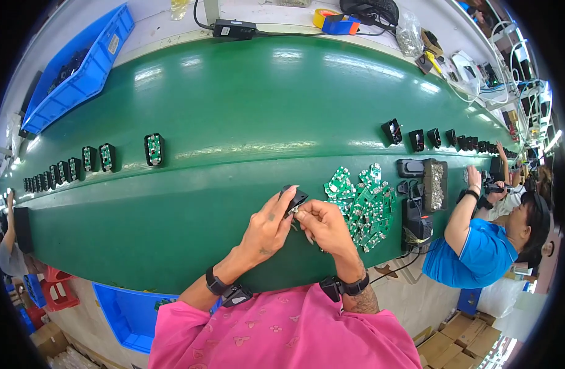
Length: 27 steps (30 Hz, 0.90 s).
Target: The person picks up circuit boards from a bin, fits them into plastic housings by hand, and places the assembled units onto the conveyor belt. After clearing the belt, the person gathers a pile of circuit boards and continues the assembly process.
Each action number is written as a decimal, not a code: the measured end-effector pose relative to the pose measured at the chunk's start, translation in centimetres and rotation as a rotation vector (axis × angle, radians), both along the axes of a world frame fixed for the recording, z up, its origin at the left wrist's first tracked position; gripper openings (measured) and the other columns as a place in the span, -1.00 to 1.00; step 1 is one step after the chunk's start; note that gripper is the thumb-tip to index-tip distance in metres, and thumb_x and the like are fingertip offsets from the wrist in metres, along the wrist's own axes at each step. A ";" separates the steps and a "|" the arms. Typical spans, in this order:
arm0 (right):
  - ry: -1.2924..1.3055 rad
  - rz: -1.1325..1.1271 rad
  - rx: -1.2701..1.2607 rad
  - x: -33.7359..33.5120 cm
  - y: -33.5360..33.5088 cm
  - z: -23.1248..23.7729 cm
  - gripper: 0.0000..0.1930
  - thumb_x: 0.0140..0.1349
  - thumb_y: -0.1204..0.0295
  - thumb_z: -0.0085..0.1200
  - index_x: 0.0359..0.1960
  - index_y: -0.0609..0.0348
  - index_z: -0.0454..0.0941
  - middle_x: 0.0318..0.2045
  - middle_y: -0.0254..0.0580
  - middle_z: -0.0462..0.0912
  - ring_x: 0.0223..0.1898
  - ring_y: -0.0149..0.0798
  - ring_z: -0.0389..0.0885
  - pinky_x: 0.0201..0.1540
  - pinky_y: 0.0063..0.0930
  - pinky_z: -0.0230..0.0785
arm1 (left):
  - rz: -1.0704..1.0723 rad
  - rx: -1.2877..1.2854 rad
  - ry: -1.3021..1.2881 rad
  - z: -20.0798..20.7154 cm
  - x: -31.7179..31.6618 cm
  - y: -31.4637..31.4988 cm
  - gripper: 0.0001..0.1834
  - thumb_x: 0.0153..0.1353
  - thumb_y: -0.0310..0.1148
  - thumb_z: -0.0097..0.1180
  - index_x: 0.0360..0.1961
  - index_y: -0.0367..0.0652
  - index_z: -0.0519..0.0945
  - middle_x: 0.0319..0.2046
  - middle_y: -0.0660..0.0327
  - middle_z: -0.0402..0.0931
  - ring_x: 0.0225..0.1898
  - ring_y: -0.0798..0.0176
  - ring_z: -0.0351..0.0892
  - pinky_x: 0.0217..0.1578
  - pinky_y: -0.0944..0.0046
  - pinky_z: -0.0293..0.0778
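Note:
My left hand (pixel 264 229) grips a small black plastic housing (pixel 298 198) above the near edge of the green bench. Against the lower edge of that housing, my right hand (pixel 324 226) pinches something small and metallic whose kind I cannot make out. The right fingers partly hide it. Just right of my hands lies a loose pile of green circuit boards (pixel 368 212). Farther left on the bench stands a black housing with a green board in it (pixel 154 149). At the right, a black housing (pixel 391 131) stands with its inside showing.
Rows of housings run along the green bench (pixel 233 111) on both sides. A box of small metal parts (pixel 436 184) stands beside a black device (pixel 416 221). A blue crate (pixel 79 74) sits at the far left. A co-worker in blue (pixel 476 252) works at my right.

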State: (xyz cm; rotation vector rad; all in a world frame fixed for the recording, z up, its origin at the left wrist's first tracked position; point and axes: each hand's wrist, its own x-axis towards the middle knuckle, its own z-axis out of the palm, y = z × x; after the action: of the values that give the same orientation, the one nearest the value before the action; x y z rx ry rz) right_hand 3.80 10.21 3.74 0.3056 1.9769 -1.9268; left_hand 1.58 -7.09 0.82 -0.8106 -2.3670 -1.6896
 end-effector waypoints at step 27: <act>0.143 -0.286 0.090 0.4 -1.8 0.1 -0.80 0.33 0.43 0.19 -0.23 0.39 0.57 -0.45 -0.23 0.68 -0.51 -0.57 0.58 -0.55 -0.66 0.37 | -0.252 0.442 -0.647 -0.9 -0.9 -1.1 -0.32 0.21 -0.71 0.12 0.33 -0.14 0.21 0.04 0.07 0.46 -0.40 0.38 0.57 -0.50 0.42 0.55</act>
State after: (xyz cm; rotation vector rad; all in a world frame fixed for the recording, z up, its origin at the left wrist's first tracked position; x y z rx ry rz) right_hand 4.22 8.46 3.84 0.5118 2.2190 -2.0854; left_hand 0.63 -8.16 -0.08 -0.5524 -2.1127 -2.7937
